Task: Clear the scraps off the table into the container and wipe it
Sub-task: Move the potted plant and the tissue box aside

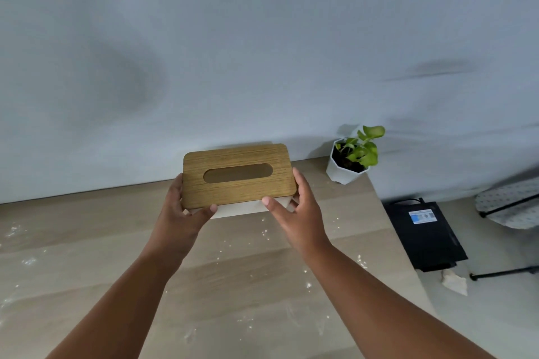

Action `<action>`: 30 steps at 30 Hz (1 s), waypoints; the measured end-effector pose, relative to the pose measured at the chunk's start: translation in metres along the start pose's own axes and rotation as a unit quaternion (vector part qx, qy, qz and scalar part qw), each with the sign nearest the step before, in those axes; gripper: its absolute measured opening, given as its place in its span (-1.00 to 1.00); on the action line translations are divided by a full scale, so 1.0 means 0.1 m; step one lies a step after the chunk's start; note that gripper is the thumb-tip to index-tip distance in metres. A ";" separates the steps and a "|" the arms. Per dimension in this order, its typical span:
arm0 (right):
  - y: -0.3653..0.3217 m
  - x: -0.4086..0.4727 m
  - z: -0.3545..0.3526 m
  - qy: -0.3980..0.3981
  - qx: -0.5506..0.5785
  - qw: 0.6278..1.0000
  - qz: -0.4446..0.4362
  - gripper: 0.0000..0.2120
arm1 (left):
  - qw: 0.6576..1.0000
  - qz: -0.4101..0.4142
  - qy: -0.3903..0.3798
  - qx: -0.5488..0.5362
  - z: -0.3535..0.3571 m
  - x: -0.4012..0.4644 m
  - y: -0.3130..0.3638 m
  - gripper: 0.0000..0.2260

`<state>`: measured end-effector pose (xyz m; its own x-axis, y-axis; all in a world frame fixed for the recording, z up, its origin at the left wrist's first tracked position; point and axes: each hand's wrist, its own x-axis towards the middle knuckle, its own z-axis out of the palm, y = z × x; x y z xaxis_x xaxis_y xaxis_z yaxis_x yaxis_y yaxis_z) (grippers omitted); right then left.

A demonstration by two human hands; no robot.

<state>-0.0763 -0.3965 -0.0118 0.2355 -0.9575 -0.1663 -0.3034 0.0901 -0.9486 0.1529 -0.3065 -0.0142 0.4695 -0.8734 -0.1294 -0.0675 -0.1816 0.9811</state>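
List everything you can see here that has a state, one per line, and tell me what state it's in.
tissue box: wooden lid on, slot empty, held at both ends
left hand: grips the box's left end
right hand: grips the box's right end
table: dusted with white scraps, unwiped
potted plant: upright at the table's far right corner

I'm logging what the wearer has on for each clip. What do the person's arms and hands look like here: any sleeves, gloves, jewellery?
Both arms are bare up to the bottom edge of the picture: no sleeve shows. The left hand and right hand wear no gloves, and no watch, bracelet or ring shows on the parts in view. The nails look short and unpainted.
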 end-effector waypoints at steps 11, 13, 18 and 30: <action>0.25 0.27 -0.80 0.007 -0.025 1.000 0.006 -0.11 | 1.000 -0.015 -0.016 0.007 0.85 0.06 0.08 -0.34; 0.28 0.32 -0.88 0.006 -0.028 1.000 0.009 -0.12 | 1.000 -0.016 -0.017 0.015 0.94 0.09 0.07 -0.34; 0.34 0.41 -0.99 0.005 -0.031 0.999 0.016 -0.12 | 0.999 -0.033 -0.009 0.020 1.09 0.14 0.05 -0.33; 0.35 0.53 -0.98 0.010 -0.037 0.999 0.010 -0.15 | 0.998 -0.053 -0.006 0.034 1.15 0.25 0.01 -0.34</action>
<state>-0.1645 -0.4710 -0.0272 0.2111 -0.9608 -0.1795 -0.3761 0.0897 -0.9222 0.0638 -0.3807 -0.0333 0.4661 -0.8533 -0.2339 -0.0772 -0.3026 0.9500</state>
